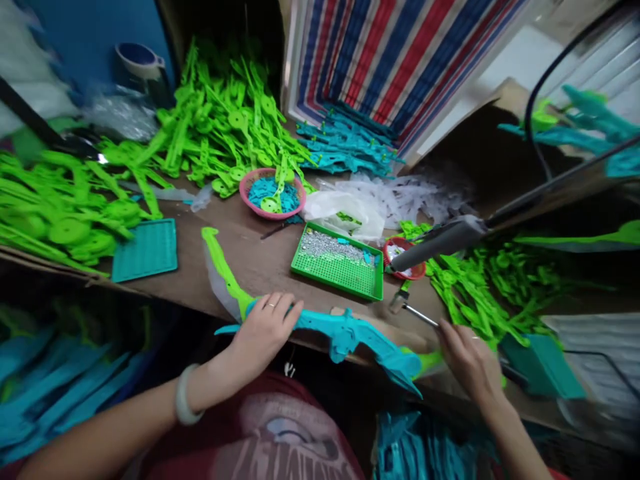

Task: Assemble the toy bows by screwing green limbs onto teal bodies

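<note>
A blue plastic toy bow (345, 331) with lime-green limbs lies along the front edge of the bench. My left hand (267, 323) is closed over its left part, near the green limb (224, 270) and a translucent white strip beside it. My right hand (473, 360) grips a small hammer (423, 316) by its handle, just beyond the bow's right end. The hammer's metal head, with a green part at one end, is apart from the bow and points toward the green tray (337, 263), which holds many small metal pieces and a few blue bits.
Lime-green parts (220, 127) are heaped at the back left, blue bow bodies (345, 140) at the back. A pink bowl (247, 200) holds blue pieces; a red basket (420, 268) holds white ones. A grey bar (440, 241) slants over the right side. A teal tray (145, 250) lies left.
</note>
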Available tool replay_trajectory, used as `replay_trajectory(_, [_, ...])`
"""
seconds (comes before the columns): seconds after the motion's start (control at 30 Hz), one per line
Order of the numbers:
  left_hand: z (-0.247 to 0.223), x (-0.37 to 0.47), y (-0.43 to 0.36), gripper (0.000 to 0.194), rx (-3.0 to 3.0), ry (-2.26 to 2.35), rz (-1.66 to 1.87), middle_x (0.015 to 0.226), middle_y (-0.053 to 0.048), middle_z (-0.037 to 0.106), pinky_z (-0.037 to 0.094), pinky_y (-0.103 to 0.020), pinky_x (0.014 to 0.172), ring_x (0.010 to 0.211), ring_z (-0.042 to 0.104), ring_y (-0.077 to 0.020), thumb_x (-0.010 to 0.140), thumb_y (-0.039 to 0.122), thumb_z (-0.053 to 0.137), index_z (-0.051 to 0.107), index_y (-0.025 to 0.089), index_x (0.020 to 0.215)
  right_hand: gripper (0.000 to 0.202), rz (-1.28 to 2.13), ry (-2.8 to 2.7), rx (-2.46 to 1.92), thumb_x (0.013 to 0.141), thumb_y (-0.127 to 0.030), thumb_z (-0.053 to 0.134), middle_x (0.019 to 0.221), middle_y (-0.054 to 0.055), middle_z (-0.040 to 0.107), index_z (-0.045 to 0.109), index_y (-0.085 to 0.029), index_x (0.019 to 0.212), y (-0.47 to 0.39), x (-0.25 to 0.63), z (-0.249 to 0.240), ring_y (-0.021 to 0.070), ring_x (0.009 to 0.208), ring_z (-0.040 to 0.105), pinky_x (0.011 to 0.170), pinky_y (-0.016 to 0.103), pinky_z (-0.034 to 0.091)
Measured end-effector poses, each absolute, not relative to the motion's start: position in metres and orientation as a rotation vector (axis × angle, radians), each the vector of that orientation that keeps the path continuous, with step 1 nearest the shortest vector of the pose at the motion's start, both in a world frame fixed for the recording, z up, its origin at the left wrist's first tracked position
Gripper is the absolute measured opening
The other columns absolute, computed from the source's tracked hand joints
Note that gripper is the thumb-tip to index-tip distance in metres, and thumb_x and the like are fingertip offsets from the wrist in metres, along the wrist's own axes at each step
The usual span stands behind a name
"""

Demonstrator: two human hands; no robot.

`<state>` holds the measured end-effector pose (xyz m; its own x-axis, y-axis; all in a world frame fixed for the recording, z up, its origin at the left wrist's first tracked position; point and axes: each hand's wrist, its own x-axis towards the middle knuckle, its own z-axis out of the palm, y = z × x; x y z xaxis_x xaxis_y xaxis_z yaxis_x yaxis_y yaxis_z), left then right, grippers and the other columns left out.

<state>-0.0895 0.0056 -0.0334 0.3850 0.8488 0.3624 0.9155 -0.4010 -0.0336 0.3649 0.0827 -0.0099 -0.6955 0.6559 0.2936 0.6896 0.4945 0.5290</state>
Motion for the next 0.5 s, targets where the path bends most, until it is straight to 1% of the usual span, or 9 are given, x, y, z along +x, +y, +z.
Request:
replay_trajectory(0.07, [-0.027, -0.084, 0.003, 0.033, -2.319, -1.527, -0.486, 0.111, -0.013, 0.067, 0.05, -0.041, 0.087, 0.099, 0.062, -0.0277, 0.09, 0.01, 0.057, 0.062, 0.011, 0.122, 0.028, -0.904, -2.639, -1.35, 0.1, -0.028, 0.048, 0.083, 0.011, 0.067, 0.069, -0.011, 0.107, 0.094, 0.385, -0.02, 0.0223, 0.07, 0.061, 0.06, 0.032, 0.043])
replay_trajectory(0.17, [-0.023, -0.077, -0.002, 0.029, -2.246, -1.502, -0.483, 0.108, -0.012, 0.067, 0.048, -0.039, 0.087, 0.097, 0.062, -0.026, 0.09, 0.01, 0.056, 0.063, 0.012, 0.119, 0.037, -0.635, -2.685, -1.481, 0.101, -0.037, 0.04, 0.082, 0.011, 0.066, 0.071, -0.016, 0.101, 0.119, 0.398, -0.021, 0.0246, 0.07, 0.063, 0.058, 0.034, 0.041])
replay_trajectory(0.3, [-0.023, -0.074, -0.013, 0.023, -2.091, -1.518, -0.506, 0.104, -0.009, 0.068, 0.043, -0.037, 0.086, 0.097, 0.062, -0.0235, 0.09, 0.007, 0.055, 0.064, 0.018, 0.108, 0.05, -0.394, -2.807, -1.38, 0.1, -0.046, 0.03, 0.077, 0.014, 0.064, 0.07, -0.02, 0.088, 0.167, 0.409, -0.011, 0.0286, 0.071, 0.06, 0.061, 0.039, 0.04])
replay_trajectory(0.37, [-0.022, -0.074, -0.016, 0.022, -2.005, -1.491, -0.539, 0.102, -0.007, 0.068, 0.041, -0.037, 0.089, 0.099, 0.061, -0.0219, 0.091, 0.007, 0.055, 0.064, 0.021, 0.106, 0.058, -0.233, -2.778, -1.312, 0.099, -0.059, 0.03, 0.073, 0.015, 0.065, 0.07, -0.021, 0.082, 0.193, 0.412, -0.01, 0.0276, 0.068, 0.059, 0.061, 0.04, 0.039])
replay_trajectory(0.43, [-0.023, -0.077, -0.014, 0.022, -1.946, -1.476, -0.558, 0.099, -0.004, 0.068, 0.038, -0.036, 0.091, 0.099, 0.061, -0.0199, 0.091, 0.008, 0.057, 0.064, 0.024, 0.105, 0.069, -0.121, -2.698, -1.282, 0.094, -0.074, 0.029, 0.071, 0.017, 0.067, 0.072, -0.021, 0.079, 0.209, 0.409, -0.007, 0.025, 0.062, 0.057, 0.059, 0.041, 0.04])
replay_trajectory(0.47, [-0.025, -0.079, -0.012, 0.023, -1.929, -1.475, -0.564, 0.098, -0.003, 0.068, 0.038, -0.036, 0.092, 0.099, 0.061, -0.0192, 0.091, 0.008, 0.058, 0.064, 0.026, 0.105, 0.074, -0.07, -2.667, -1.277, 0.092, -0.079, 0.03, 0.07, 0.018, 0.068, 0.073, -0.021, 0.08, 0.208, 0.404, -0.003, 0.0241, 0.06, 0.058, 0.058, 0.041, 0.042])
replay_trajectory(0.5, [-0.027, -0.083, -0.01, 0.024, -1.923, -1.474, -0.573, 0.098, -0.003, 0.068, 0.038, -0.035, 0.092, 0.099, 0.061, -0.0189, 0.09, 0.008, 0.059, 0.064, 0.027, 0.105, 0.075, -0.004, -2.655, -1.285, 0.091, -0.08, 0.031, 0.074, 0.018, 0.07, 0.075, -0.019, 0.084, 0.201, 0.396, 0.005, 0.0238, 0.062, 0.061, 0.059, 0.041, 0.045])
